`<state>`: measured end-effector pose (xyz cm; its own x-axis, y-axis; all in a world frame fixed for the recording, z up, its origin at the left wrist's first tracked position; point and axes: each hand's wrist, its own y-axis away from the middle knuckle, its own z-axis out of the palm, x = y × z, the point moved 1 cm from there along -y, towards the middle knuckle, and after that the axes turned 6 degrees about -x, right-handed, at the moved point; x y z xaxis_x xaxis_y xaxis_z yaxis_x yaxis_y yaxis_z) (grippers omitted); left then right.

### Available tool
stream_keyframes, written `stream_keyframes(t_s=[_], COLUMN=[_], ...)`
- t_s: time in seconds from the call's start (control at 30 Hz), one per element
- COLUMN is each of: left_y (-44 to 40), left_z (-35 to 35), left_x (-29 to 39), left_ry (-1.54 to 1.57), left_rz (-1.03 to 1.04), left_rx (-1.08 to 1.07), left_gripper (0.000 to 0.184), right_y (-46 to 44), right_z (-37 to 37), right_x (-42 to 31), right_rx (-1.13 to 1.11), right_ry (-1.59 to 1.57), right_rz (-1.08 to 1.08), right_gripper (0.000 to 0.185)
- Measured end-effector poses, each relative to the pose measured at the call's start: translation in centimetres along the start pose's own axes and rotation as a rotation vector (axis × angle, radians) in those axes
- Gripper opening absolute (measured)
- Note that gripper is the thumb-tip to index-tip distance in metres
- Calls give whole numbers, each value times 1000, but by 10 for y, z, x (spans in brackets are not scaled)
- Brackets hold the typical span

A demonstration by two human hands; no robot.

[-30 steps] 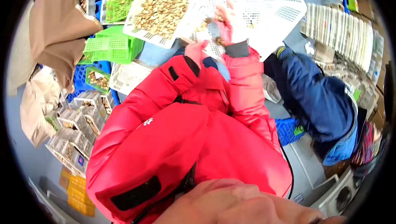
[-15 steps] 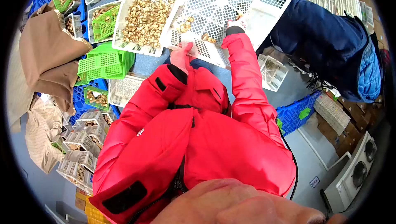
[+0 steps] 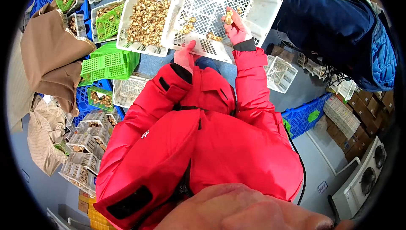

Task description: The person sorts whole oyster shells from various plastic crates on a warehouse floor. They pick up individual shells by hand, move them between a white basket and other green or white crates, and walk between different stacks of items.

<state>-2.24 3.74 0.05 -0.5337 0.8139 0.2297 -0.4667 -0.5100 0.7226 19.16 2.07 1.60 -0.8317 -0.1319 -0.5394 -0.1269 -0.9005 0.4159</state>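
Observation:
A large white plastic crate [image 3: 264,14] with a mesh bottom is tilted in front of me, holding a few brown-and-pale mushrooms [image 3: 214,37]. My left hand [image 3: 185,56] is closed on its near rim, thumb on top. Inside the crate, my right hand [image 3: 237,30] pinches a small mushroom [image 3: 229,17] between thumb and fingers, above the mesh. Beside it on the left stands another white crate [image 3: 122,39], its bottom largely covered with similar mushrooms.
Stacked green baskets [image 3: 105,65] stand to the left, near a brown cloth [image 3: 50,56]. Smaller white baskets of mushrooms [image 3: 84,141] sit below them. A person in a dark blue coat [image 3: 330,35] is close on the right, above an upright blue pallet [image 3: 306,115].
My right hand has drawn back toward me and left and lifted slightly, a mushroom now plain in its fingers. The large crate has shifted a little left; the blue-coated person has moved.

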Motion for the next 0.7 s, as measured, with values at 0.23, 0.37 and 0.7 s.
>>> stream_keyframes(t_s=[0.23,0.37,0.7], left_y=[-10,-11,-6], left_z=[-14,-12,-11], left_x=[2,-2,2], left_ry=[-40,-18,-78], left_rz=[-34,-38,-42], left_rx=[-33,-23,17], left_gripper=[23,24,23], right_y=[1,2,-2], right_z=[42,57,34], right_x=[1,-2,1], right_rx=[-84,-57,-99], right_ry=[14,81,218], right_rz=[-46,-48,-26], right_gripper=[58,65,59])
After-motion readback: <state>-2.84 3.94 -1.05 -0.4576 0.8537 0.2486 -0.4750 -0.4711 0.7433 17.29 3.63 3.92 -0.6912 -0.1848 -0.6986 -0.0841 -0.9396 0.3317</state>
